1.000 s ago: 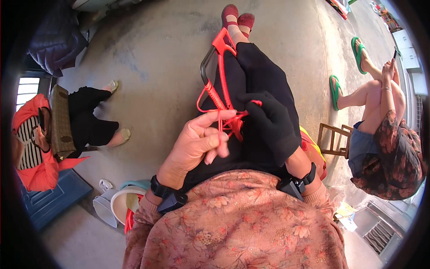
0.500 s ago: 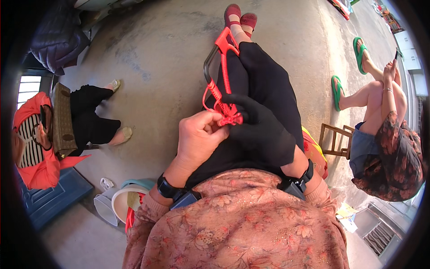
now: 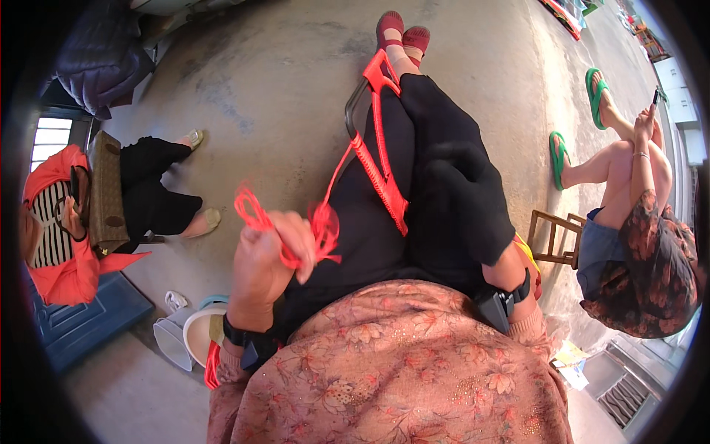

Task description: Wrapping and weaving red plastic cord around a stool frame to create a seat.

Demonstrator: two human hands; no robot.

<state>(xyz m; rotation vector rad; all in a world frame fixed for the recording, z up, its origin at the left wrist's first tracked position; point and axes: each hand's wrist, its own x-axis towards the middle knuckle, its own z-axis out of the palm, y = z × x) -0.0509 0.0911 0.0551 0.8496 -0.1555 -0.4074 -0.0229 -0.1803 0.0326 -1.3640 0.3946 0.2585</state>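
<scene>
A seated person in red point(image 3: 55, 222) with a brown bag point(image 3: 107, 192) is at left. Another seated person point(image 3: 636, 214) in green sandals point(image 3: 595, 92) is at right, beside a wooden stool point(image 3: 555, 237). White buckets point(image 3: 181, 333) stand lower left

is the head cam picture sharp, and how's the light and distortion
Head view: strong fisheye bending, with a black rim at the corners; even daylight on the concrete floor, no harsh glare; the left hand and the red cord it grips are slightly motion-blurred; the right hand, in a black glove, blends into the dark trousers.
</scene>
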